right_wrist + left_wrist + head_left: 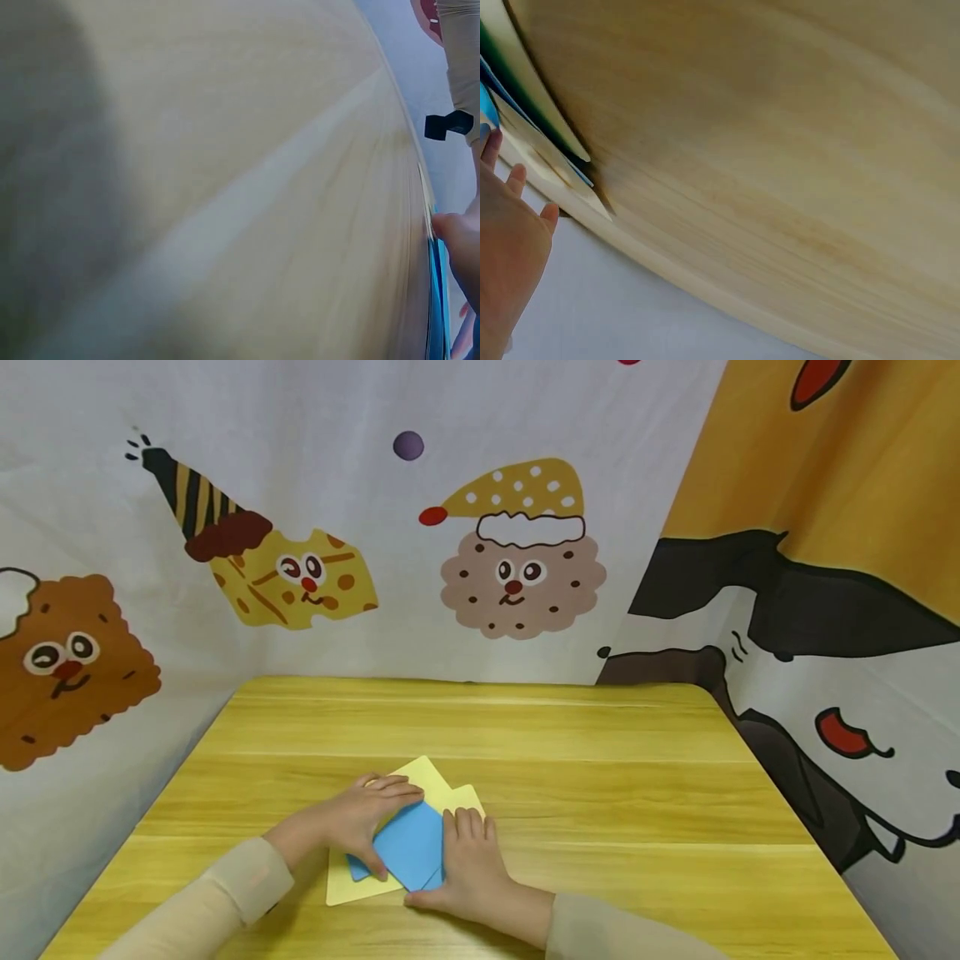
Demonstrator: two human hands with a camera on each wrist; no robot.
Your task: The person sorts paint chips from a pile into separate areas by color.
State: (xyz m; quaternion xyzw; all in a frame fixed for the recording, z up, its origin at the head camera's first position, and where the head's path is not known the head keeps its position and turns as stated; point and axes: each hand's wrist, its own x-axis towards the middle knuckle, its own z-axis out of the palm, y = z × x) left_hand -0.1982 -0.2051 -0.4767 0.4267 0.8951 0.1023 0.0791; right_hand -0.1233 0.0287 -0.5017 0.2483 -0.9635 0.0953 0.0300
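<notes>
Left hand: the left hand (358, 821) lies over the blue paper (408, 847) from 9 o'clock, fingers spread and nearly straight, thumb (369, 862) pressing the paper's lower left edge.
Right hand: the right hand (467, 868) lies flat at 3 o'clock of the blue paper, fingers straight and together, holding its right edge down.
Blue paper: folded, tilted like a diamond, near the front middle of the wooden table (600, 760).
Yellow paper: 2 yellow sheets (435, 781) lie under the blue paper, corners showing at 12 o'clock.
Progress: by my judgement at least 1 fold is pressed; the shape looks unfinished, more folds left.
</notes>
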